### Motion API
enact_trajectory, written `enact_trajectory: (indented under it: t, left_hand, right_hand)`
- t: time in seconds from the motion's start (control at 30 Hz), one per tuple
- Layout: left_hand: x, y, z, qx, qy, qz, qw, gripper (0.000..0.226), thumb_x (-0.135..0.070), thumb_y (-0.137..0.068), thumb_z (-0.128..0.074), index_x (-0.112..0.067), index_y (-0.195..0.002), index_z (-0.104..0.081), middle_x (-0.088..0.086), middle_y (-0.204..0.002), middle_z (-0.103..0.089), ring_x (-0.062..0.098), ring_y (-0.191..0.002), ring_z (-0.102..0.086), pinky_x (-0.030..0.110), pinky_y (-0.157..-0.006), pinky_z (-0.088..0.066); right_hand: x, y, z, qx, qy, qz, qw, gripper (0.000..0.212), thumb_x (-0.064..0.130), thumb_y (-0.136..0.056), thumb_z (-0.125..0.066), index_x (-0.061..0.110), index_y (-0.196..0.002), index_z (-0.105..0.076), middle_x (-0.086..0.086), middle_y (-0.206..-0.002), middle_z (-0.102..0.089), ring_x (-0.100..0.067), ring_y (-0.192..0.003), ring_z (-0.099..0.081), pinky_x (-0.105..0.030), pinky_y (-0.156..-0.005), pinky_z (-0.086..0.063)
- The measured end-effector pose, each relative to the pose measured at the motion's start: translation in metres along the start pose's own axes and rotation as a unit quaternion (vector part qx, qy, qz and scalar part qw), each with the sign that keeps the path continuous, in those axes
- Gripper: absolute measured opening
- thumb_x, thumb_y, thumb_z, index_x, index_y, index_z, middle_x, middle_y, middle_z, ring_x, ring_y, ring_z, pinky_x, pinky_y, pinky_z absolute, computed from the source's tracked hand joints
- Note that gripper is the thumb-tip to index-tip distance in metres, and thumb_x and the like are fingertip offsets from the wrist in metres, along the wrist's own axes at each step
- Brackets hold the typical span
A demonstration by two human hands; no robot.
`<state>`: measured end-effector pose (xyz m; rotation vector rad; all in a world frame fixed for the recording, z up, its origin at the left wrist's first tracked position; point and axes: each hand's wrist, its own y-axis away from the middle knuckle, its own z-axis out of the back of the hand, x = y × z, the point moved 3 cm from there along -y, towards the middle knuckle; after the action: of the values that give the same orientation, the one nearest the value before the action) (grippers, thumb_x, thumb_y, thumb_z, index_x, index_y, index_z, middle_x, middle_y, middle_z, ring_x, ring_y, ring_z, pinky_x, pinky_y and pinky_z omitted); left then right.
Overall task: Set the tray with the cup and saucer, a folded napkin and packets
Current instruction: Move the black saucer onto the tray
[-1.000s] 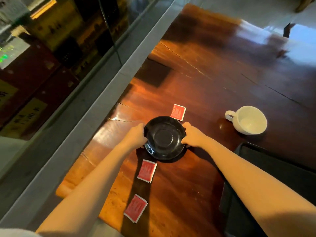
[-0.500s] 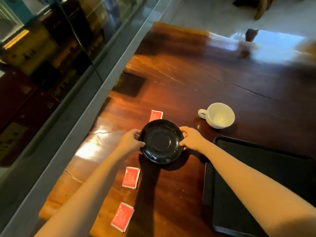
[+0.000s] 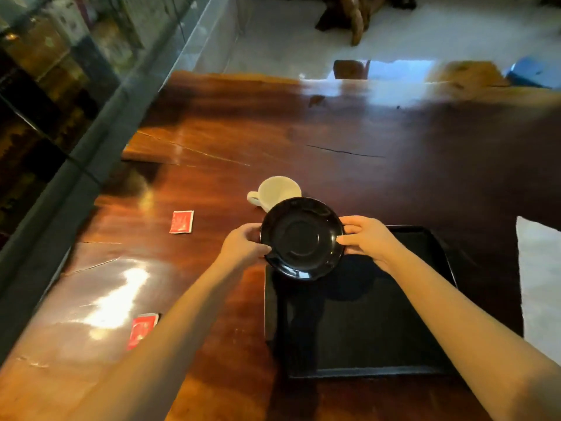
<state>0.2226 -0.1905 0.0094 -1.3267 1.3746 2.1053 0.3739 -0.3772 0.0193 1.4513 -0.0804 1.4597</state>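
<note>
With left hand (image 3: 247, 246) and right hand (image 3: 365, 238) pinching the black saucer (image 3: 302, 238) by its rim, we should lower it level — flat onto the black tray (image 3: 394, 329).

the left hand (image 3: 243, 244) and right hand (image 3: 368, 238) grip opposite rims of a black saucer (image 3: 302, 238), holding it over the far left corner of the black tray (image 3: 364, 329) on the wooden desk (image 3: 303, 132). a white cup (image 3: 279, 188) stands just behind the saucer. a red packet (image 3: 181, 221) lies to the left, and a nearer packet (image 3: 141, 329) is partly hidden by the left forearm. a white napkin (image 3: 540, 284) lies right of the tray.
</note>
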Motion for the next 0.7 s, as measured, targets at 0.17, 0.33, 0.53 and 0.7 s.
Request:
enact_trajectory:
  t: [0.17, 0.33, 0.53, 0.7]
  left_hand:
    - [0.008, -0.005, -0.095, 0.051, 0.030, 0.023, 0.998, 0.049, 0.018, -0.075, -0.059, -0.004, -0.119, -0.057, 0.015, -0.104, -0.064, 0.029, -0.090, -0.065, 0.035, -0.062, -0.058]
    - [0.019, -0.012, -0.177, 0.048, 0.008, 0.067, 0.997, 0.051, 0.019, -0.075, -0.058, -0.007, -0.119, -0.056, 0.013, -0.114, -0.061, 0.033, -0.104, -0.061, 0.046, -0.076, -0.057]
    - [0.031, -0.030, -0.226, 0.010, -0.036, 0.099, 0.994, 0.047, 0.017, -0.079, -0.054, -0.010, -0.117, -0.057, 0.012, -0.116, -0.060, 0.029, -0.103, -0.061, 0.042, -0.077, -0.058]
    - [0.037, -0.039, -0.240, -0.007, -0.094, 0.100, 0.990, 0.046, 0.013, -0.079, -0.058, -0.010, -0.118, -0.057, 0.014, -0.113, -0.062, 0.028, -0.097, -0.063, 0.040, -0.075, -0.059]
  right_hand:
    - [-0.051, 0.019, 0.074, -0.087, -0.049, -0.025, 0.995, 0.043, -0.011, -0.085, -0.055, 0.006, -0.124, -0.055, -0.007, -0.101, -0.067, -0.017, -0.088, -0.065, -0.022, -0.061, -0.057]
    - [-0.094, 0.016, 0.129, -0.143, -0.045, -0.071, 0.986, 0.047, -0.014, -0.083, -0.055, 0.003, -0.126, -0.054, -0.012, -0.106, -0.067, -0.026, -0.099, -0.063, -0.037, -0.077, -0.055]
    - [-0.118, -0.008, 0.164, -0.163, 0.040, -0.076, 0.983, 0.047, -0.008, -0.083, -0.059, 0.007, -0.128, -0.054, -0.004, -0.098, -0.061, -0.016, -0.086, -0.057, -0.028, -0.067, -0.051]
    - [-0.129, -0.025, 0.170, -0.165, 0.126, -0.071, 0.976, 0.046, -0.004, -0.085, -0.058, 0.010, -0.128, -0.054, -0.012, -0.122, -0.061, -0.024, -0.106, -0.060, -0.039, -0.091, -0.052]
